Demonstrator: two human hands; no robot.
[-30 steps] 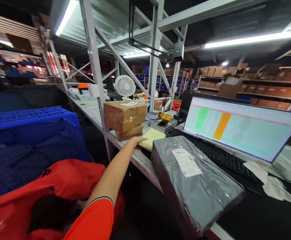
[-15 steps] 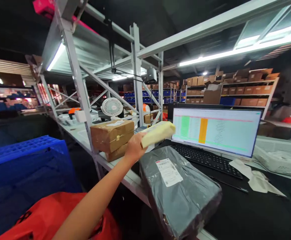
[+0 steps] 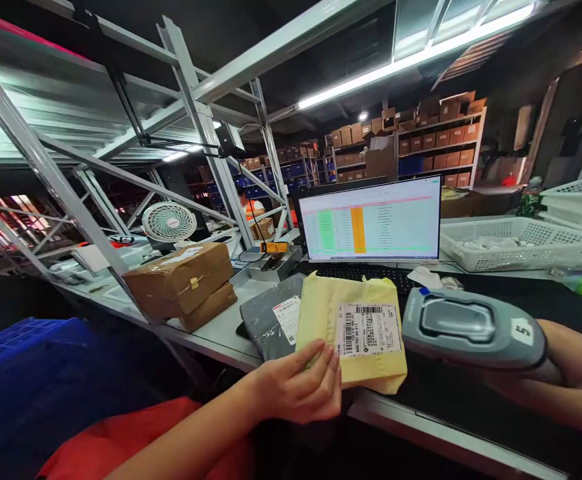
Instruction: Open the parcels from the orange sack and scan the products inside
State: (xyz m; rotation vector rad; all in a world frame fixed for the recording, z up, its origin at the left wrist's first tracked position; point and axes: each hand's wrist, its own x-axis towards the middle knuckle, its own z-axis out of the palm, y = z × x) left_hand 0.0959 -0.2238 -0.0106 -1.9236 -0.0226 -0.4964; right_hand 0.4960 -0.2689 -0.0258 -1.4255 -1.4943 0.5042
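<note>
My left hand pinches the lower left edge of a yellow padded mailer, its white barcode label facing me. In my right hand is a grey barcode scanner marked with a 5, its nose close to the label's right edge. My right fingers wrap its handle and are partly hidden below it. Behind the mailer lies a grey plastic-wrapped parcel with a white label, partly covered by the mailer.
A monitor showing a spreadsheet stands behind a black keyboard. Two brown cartons are stacked on the left beside a small fan. White plastic baskets sit at the right. A blue crate is at lower left.
The mailer has come nearer and turned its label toward me in my left hand. My right hand has entered with the scanner. The view has swung right.
</note>
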